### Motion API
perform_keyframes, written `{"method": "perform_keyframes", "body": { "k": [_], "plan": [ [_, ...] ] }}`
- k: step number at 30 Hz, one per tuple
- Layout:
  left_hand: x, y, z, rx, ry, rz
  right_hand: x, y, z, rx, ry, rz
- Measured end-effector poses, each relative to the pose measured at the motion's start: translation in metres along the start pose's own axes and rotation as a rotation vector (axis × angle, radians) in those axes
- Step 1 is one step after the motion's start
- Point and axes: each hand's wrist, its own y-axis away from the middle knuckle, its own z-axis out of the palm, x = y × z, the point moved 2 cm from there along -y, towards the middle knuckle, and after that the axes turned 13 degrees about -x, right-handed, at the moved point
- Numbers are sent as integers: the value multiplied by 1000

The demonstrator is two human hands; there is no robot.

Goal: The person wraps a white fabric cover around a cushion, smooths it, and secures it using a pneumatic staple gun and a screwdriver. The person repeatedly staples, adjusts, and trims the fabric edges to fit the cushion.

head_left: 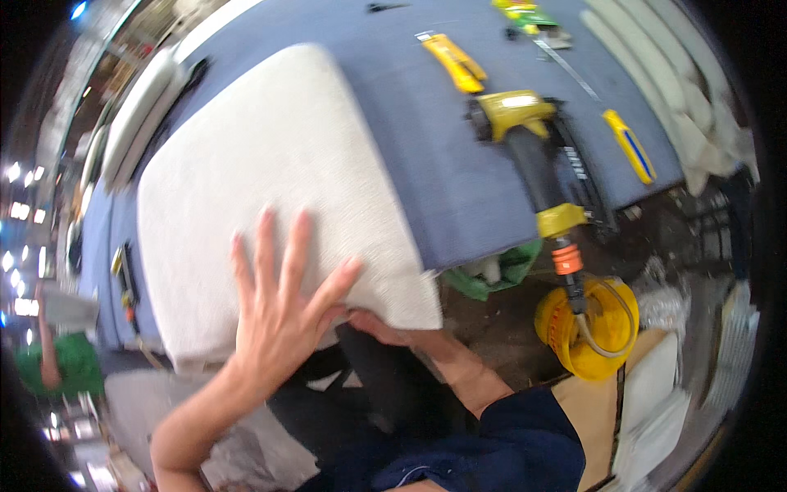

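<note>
A cream fabric-covered cushion panel lies across the blue-covered worktable, its near edge toward me. My left hand rests flat on the panel near that edge, fingers spread and holding nothing. At the same edge, my right hand is closed on the fabric, close to the near right corner. The panel partly hides its fingers. To the right, a yellow and black staple gun lies on the table, joined to an air hose by an orange fitting.
A yellow utility knife and a yellow-handled screwdriver lie beyond the staple gun. A yellow bucket stands below the table's right corner. Padded cream pieces are at the far left; another tool lies left of the panel. A person in green is at left.
</note>
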Motion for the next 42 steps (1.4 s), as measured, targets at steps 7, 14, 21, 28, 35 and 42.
{"method": "perform_keyframes", "body": {
  "k": [7,14,21,28,35,42],
  "plan": [
    [19,-18,9,165,-108,-116,-103,-2,-88,257,-67,-405],
    [30,-30,-2,302,-186,-198,-70,-62,-162,363,1558,562],
    [29,-36,4,350,-203,-176,-78,-48,-215,138,1261,709],
    [11,-17,5,312,-210,-250,-178,10,-120,469,160,233],
    [36,-24,-21,293,-216,-183,-159,56,-24,380,206,273],
    [-19,8,-17,317,-21,-317,-102,-5,18,348,7,542]
  ]
}}
